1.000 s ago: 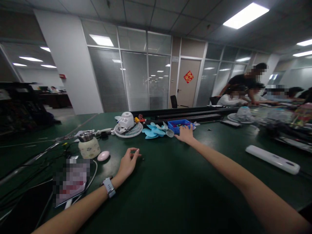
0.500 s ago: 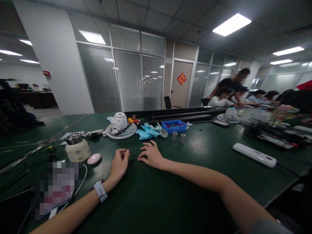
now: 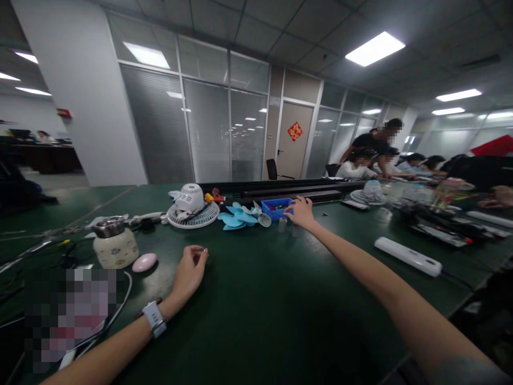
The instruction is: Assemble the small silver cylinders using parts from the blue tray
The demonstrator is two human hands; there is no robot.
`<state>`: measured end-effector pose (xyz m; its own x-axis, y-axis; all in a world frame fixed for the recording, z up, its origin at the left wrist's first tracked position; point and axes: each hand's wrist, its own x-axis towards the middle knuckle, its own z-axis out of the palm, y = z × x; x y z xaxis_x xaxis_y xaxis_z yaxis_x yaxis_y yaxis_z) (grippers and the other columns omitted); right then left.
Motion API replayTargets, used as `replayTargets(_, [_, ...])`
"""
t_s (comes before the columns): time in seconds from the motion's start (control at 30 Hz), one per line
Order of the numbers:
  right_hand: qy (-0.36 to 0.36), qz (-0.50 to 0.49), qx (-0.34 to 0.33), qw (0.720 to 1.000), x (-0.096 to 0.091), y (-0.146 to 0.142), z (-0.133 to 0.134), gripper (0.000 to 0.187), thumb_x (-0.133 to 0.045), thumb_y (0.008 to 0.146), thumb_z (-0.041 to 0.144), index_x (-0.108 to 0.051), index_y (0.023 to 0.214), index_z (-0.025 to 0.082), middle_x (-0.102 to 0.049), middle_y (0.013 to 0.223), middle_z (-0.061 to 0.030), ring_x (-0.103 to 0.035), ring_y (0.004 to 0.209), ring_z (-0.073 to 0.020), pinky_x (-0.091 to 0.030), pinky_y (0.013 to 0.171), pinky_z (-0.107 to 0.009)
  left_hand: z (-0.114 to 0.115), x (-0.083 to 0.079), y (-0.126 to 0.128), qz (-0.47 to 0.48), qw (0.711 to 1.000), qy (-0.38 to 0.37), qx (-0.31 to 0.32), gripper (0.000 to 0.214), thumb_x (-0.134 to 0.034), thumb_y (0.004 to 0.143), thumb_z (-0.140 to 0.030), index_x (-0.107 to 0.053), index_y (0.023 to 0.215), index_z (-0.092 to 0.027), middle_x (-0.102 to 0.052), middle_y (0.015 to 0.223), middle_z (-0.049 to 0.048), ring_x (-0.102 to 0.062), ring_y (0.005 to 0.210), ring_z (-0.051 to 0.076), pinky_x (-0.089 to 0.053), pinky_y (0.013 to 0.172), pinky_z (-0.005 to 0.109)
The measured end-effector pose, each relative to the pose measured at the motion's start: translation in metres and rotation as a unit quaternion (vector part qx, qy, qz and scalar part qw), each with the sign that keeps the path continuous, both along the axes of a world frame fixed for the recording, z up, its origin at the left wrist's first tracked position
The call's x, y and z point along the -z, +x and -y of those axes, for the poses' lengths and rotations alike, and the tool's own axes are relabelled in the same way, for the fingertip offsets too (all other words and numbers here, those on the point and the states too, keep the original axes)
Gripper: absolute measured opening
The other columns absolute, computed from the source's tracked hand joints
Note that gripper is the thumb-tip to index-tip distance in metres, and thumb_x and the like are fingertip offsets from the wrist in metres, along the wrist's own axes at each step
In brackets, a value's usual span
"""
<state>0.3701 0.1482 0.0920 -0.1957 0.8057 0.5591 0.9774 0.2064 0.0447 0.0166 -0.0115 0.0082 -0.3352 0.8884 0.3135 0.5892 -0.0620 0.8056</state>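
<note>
While the left hand [image 3: 190,270] is rested on the green table [image 3: 260,310] with its fingertips pinched shut, the right hand [image 3: 301,213] is laid against the blue tray [image 3: 274,208] at its nine o'clock; its grasp cannot be told. A grey cylinder [image 3: 282,224] is stood at its seven o'clock, and blue fan blades [image 3: 236,218] are spread beyond the tray.

left hand [image 3: 190,270]: bare, forearm bare | wrist, lower left of frame: smartwatch [image 3: 153,320], pale grey strap, dark face | right hand [image 3: 302,213]: bare | lower right corner: grey sleeve [image 3: 467,372]
</note>
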Motion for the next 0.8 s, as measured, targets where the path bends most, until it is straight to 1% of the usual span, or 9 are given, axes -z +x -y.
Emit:
replayTargets(0.1, [-0.014,0.008,0.008,1.000,0.011,0.004,-0.004,0.019,-0.060,0.086,0.039,-0.077,0.090,0.030,-0.063,0.122,-0.0078,-0.036,0.127,-0.0287,-0.018,0.104,-0.047,-0.001,0.001,0.000,-0.002,1.000,0.000,0.001,0.042,-0.045,0.079,-0.056,-0.046,0.101,-0.021,-0.069,0.093,0.0094,-0.066,0.085,0.027,-0.049,0.075,0.039])
replayTargets(0.17, [-0.015,0.002,0.011,1.000,0.014,0.003,-0.006,0.020,-0.059,0.087,0.040,-0.077,0.090,0.030,-0.063,0.121,-0.0076,-0.037,0.125,-0.0287,-0.019,0.102,-0.046,-0.001,0.002,-0.001,-0.003,1.000,0.000,0.003,0.042,-0.045,0.080,-0.056,-0.046,0.102,-0.021,-0.069,0.093,0.0093,-0.066,0.086,0.027,-0.049,0.074,0.039])
replayTargets(0.3, [-0.018,-0.001,0.007,1.000,0.014,0.001,-0.009,0.020,-0.060,0.086,0.041,-0.077,0.088,0.031,-0.064,0.121,-0.0067,-0.037,0.124,-0.0282,-0.020,0.102,-0.045,-0.003,0.005,-0.003,-0.007,1.000,-0.002,0.008,0.043,-0.044,0.080,-0.057,-0.047,0.104,-0.021,-0.069,0.093,0.0083,-0.065,0.090,0.028,-0.049,0.075,0.039])
replayTargets(0.37, [-0.024,-0.002,0.007,1.000,0.013,0.000,-0.009,0.020,-0.061,0.086,0.042,-0.078,0.087,0.031,-0.065,0.119,-0.0077,-0.038,0.123,-0.0284,-0.021,0.102,-0.045,-0.004,0.006,-0.004,-0.008,1.000,-0.001,0.007,0.043,-0.045,0.081,-0.057,-0.047,0.104,-0.021,-0.069,0.092,0.0080,-0.065,0.091,0.028,-0.049,0.076,0.039])
replayTargets(0.53, [-0.038,-0.006,0.013,0.999,0.013,-0.002,-0.007,0.024,-0.061,0.086,0.044,-0.078,0.088,0.027,-0.068,0.111,-0.0104,-0.047,0.115,-0.0291,-0.027,0.099,-0.045,-0.004,0.006,-0.004,-0.013,1.000,-0.004,0.013,0.041,-0.046,0.081,-0.056,-0.046,0.103,-0.022,-0.070,0.092,0.0078,-0.066,0.090,0.028,-0.049,0.077,0.041])
replayTargets(0.6, [-0.038,-0.008,0.010,0.999,0.016,0.003,-0.004,0.025,-0.060,0.086,0.044,-0.077,0.092,0.027,-0.068,0.114,-0.0100,-0.050,0.115,-0.0289,-0.029,0.099,-0.045,-0.004,0.007,-0.005,-0.010,1.000,-0.001,0.019,0.041,-0.046,0.081,-0.056,-0.046,0.104,-0.022,-0.070,0.092,0.0079,-0.066,0.090,0.028,-0.049,0.077,0.041])
replayTargets(0.67, [-0.034,-0.027,0.002,0.999,0.024,0.012,0.000,0.029,-0.060,0.086,0.045,-0.074,0.103,0.028,-0.067,0.119,-0.0092,-0.053,0.115,-0.0284,-0.033,0.099,-0.045,-0.004,0.007,-0.005,-0.002,1.000,-0.001,0.020,0.042,-0.047,0.080,-0.057,-0.046,0.104,-0.022,-0.069,0.093,0.0081,-0.066,0.089,0.029,-0.049,0.076,0.041])
replayTargets(0.73, [-0.037,-0.079,-0.012,0.996,0.036,0.024,0.005,0.041,-0.063,0.083,0.048,-0.067,0.118,0.026,-0.066,0.122,-0.0090,-0.056,0.114,-0.0274,-0.038,0.097,-0.043,-0.004,0.007,-0.004,0.002,1.000,-0.003,0.020,0.043,-0.047,0.080,-0.057,-0.047,0.104,-0.021,-0.069,0.093,0.0082,-0.066,0.088,0.028,-0.050,0.075,0.041])
replayTargets(0.8, [-0.065,-0.171,-0.030,0.983,0.052,0.036,0.010,0.055,-0.068,0.078,0.048,-0.061,0.127,0.022,-0.067,0.120,-0.0097,-0.061,0.109,-0.0255,-0.044,0.094,-0.038,-0.003,0.005,-0.003,-0.001,1.000,-0.005,0.020,0.042,-0.047,0.080,-0.056,-0.047,0.104,-0.022,-0.069,0.092,0.0078,-0.066,0.088,0.028,-0.050,0.075,0.040])
